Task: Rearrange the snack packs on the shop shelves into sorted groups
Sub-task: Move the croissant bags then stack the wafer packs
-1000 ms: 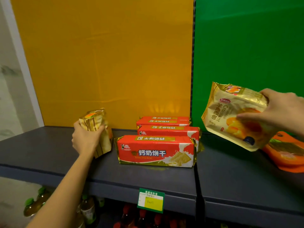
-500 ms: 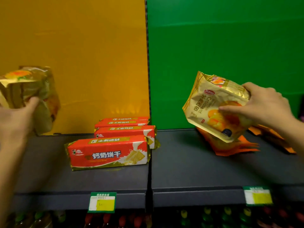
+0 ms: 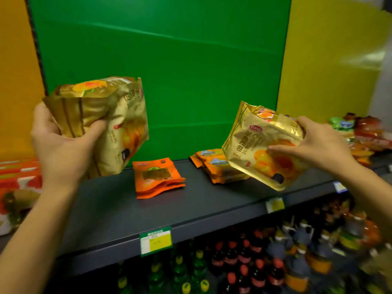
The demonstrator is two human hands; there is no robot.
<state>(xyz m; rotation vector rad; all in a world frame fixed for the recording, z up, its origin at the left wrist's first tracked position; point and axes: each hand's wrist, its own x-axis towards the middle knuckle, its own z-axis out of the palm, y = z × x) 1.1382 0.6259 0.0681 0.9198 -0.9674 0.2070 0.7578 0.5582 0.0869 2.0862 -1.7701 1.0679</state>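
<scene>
Grey steel shelf (image 3: 118, 211) before a green back panel (image 3: 161, 66), newly centred as the view swings right: left hand (image 3: 61, 149) and right hand (image 3: 318, 145) each grip a gold croissant pack (image 3: 118, 115) (image 3: 261, 145) above orange packs (image 3: 158, 177).

Bare shelf (image 3: 212, 200) between orange packs (image 3: 158, 177)

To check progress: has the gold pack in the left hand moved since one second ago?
Yes. The gold pack left the orange-backed shelf and is now held before the green panel.

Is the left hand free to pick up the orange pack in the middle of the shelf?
Probably not yet: the left hand already grips a gold pack. The orange pack lies uncovered, with nothing above it.
</scene>
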